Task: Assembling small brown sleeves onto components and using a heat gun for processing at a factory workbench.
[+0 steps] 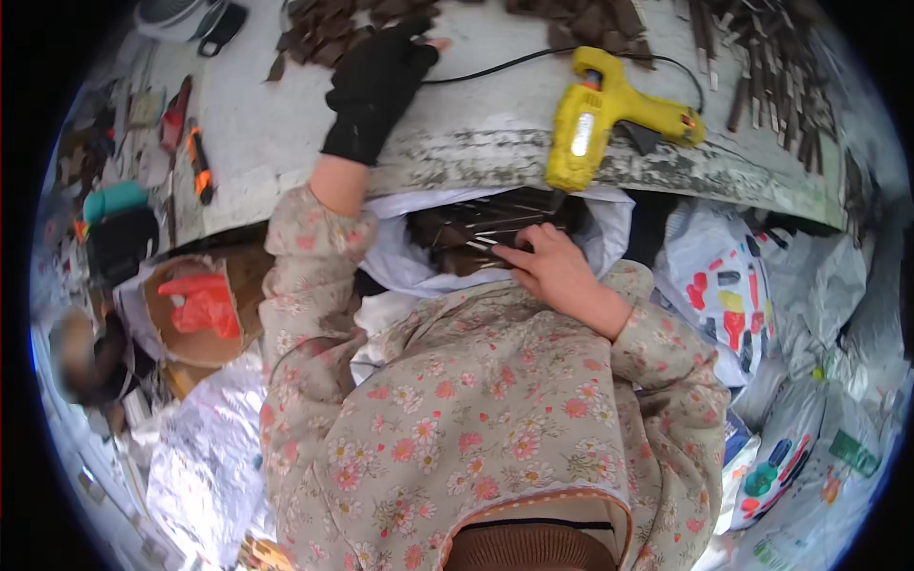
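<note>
My left hand (pixel 373 92), in a black glove with a bare fingertip showing, reaches over the table to the edge of a pile of brown flat pieces (pixel 319 40). Its fingers stretch toward the pieces, partly hidden by the glove's back. Bare, my right hand (pixel 562 276) rests over a white bag (pixel 405 262) at the table's near edge, thumb and fingers apart. Dark brown strips with silvery ends (pixel 476 233) lie inside that bag, right by its fingertips. A yellow glue gun (pixel 583 124) lies on the table just above the bag, its nozzle toward me.
More brown strips (pixel 776 86) lie at the far right. A black cord (pixel 495 68) crosses the table. An orange-and-black utility knife (pixel 199 162) lies on the left. Below stand a cardboard box (pixel 157 319) with a red bag, and printed plastic bags (pixel 709 257) on the right.
</note>
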The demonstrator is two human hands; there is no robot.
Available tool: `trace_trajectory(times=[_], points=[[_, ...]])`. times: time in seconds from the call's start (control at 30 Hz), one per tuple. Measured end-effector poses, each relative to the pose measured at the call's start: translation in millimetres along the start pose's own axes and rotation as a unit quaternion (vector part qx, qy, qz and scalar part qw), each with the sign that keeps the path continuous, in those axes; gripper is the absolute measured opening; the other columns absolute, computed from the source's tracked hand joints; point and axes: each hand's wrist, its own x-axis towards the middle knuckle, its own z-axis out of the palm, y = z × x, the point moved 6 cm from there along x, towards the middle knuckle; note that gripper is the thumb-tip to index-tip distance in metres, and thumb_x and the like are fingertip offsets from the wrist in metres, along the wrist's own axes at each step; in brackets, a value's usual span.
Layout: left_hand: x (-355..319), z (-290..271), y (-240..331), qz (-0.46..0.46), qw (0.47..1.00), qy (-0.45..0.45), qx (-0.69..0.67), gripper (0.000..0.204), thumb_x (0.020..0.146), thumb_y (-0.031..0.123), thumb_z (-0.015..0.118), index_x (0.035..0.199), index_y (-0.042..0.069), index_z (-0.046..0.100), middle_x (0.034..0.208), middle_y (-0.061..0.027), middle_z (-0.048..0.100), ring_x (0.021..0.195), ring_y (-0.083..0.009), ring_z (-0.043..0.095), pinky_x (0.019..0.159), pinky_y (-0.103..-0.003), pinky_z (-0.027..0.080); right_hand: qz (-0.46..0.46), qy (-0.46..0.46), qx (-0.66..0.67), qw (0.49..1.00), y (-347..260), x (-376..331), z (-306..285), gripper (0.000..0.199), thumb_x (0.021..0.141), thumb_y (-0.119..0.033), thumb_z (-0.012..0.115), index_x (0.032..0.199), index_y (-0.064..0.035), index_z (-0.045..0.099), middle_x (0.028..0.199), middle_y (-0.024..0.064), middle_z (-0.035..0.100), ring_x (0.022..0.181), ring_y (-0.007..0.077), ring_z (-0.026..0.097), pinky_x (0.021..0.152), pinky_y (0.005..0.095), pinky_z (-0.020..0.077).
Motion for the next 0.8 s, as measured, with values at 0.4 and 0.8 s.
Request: trace_trajectory(times=[0.4, 0.8], points=[[-42, 10, 11, -0.107, 0.948, -0.110, -0.280, 0.020, 0.076, 0.012, 0.065, 0.091, 0.004, 0.053, 0.068, 0.0025, 0.054, 0.060, -0.0043, 0.048, 0.053, -0.021, 0.040, 0.270, 0.249, -0.210, 0.906, 168, 38, -245, 0.033, 0.079, -0.032, 0.062, 0.103, -0.0092, 0.063, 0.080, 0.0082, 0.063, 0.066, 0.0177, 0.057, 0.062, 0.0279, 0.0446], [-143, 26, 54, -0.171, 0.888, -0.025, -0.426, 0.040, 0.078, -0.003, 0.058, 0.116, 0.004, 0.050, 0.092, -0.0035, 0.058, 0.078, -0.0079, 0.054, 0.068, -0.020, 0.042, 0.478, 0.234, -0.101, 0.841, 203, 61, -270, 0.027, 0.077, -0.020, 0.063, 0.093, 0.0015, 0.063, 0.075, 0.0127, 0.063, 0.064, 0.0212, 0.060, 0.062, 0.0334, 0.0475]])
